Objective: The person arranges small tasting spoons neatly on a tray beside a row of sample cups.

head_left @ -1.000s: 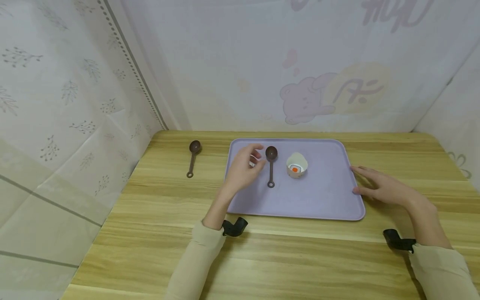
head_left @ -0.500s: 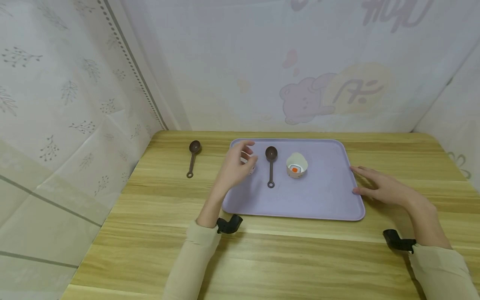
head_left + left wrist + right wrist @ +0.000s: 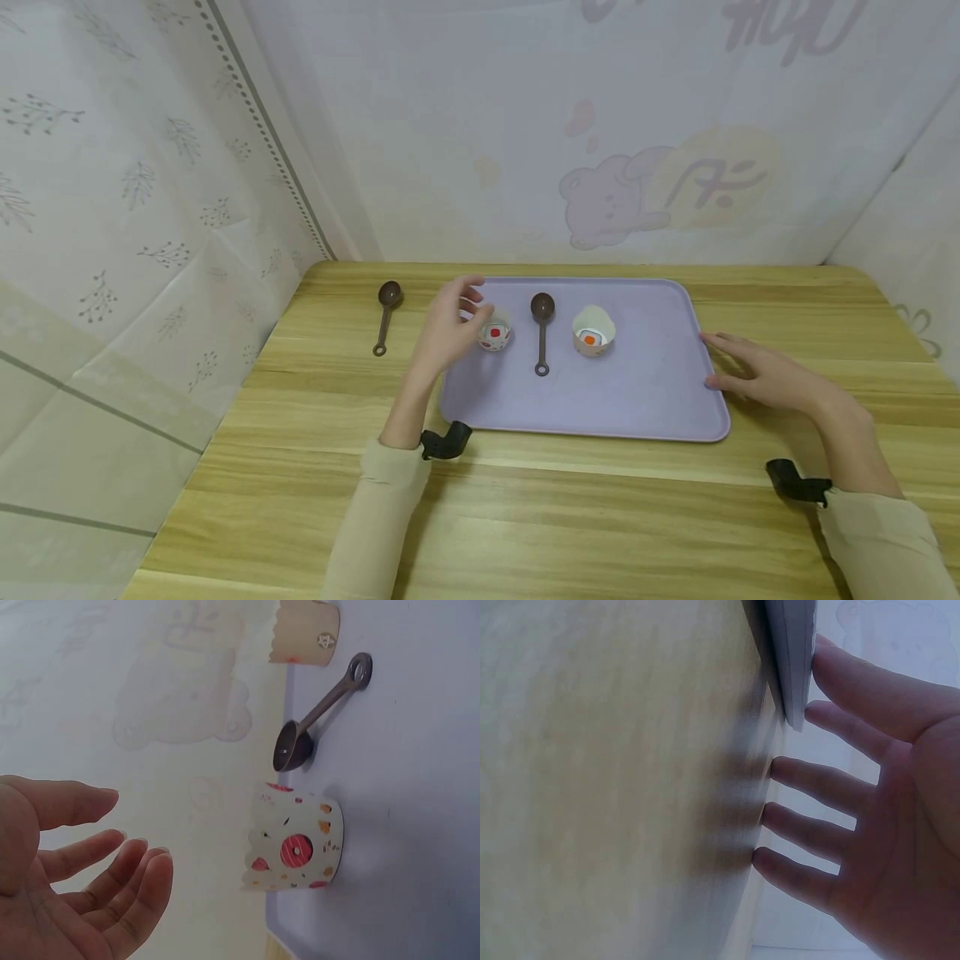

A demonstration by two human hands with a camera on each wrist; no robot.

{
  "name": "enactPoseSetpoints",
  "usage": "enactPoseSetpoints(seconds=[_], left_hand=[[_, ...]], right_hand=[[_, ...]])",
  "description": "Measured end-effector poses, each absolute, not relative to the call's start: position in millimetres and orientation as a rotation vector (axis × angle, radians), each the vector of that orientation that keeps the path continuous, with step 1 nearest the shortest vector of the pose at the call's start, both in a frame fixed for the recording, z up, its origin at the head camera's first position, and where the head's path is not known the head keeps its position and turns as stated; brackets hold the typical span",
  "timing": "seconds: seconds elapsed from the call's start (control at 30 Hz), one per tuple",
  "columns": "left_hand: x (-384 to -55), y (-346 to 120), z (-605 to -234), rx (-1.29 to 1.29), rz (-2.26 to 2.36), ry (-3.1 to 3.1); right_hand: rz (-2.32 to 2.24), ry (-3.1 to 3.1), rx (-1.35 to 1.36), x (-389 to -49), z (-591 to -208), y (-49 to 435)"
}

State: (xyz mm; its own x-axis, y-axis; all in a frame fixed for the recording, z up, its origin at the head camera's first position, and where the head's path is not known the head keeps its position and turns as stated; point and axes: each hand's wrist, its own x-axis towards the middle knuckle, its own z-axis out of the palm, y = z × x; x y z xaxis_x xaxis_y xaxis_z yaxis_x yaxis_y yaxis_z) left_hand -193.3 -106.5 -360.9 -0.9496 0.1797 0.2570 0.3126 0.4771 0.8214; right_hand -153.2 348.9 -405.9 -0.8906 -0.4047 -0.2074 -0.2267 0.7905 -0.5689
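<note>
L hand [image 3: 447, 327] has drifted left over the last sec, uncovering the donut-print cup [image 3: 495, 339] it was hiding from the head cam; R hand [image 3: 772, 371] & tray [image 3: 660, 383] look unchanged. That cup stands upright on the tray, toward its left side, w/ a red patch inside at the bottom; from my feed I can't tell if that's a print or a loose item. Via the L wrist cam I get its scalloped rim & a pink donut on the outer wall. L hand hangs just left of it: fingers loosely bent, thumb well apart from the fingertips, holding nothing, & I see a gap btwn hand & cup in the wrist view. Just right of the cup lies a dk brown spoon [image 3: 543, 308], bowl at the far end, ring end nearer. Next along, approx mid-tray, a beige cup [image 3: 594, 321] sits upright, orange patch inside. R hand is at the tray's right edge: fingers extended & spread, thumb & index tips touching the rim, not wrapped round it; how hard they press, can't tell. Second spoon [image 3: 389, 294], also brown, lies left of the tray on the wood-grain table [image 3: 600, 525]. Behind I've got pale cloth w/ a bear print [image 3: 611, 200]; far left, a curtain [image 3: 161, 187] w/ leaf sprigs.
</note>
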Motion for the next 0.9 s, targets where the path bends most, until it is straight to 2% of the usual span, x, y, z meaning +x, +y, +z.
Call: enactPoseSetpoints(seconds=[0.9], left_hand=[[-203,-141,-366,-0.282,-1.47,-2.524]], right_hand=[[-0.794,2.655,-0.471,-151,-403,346]])
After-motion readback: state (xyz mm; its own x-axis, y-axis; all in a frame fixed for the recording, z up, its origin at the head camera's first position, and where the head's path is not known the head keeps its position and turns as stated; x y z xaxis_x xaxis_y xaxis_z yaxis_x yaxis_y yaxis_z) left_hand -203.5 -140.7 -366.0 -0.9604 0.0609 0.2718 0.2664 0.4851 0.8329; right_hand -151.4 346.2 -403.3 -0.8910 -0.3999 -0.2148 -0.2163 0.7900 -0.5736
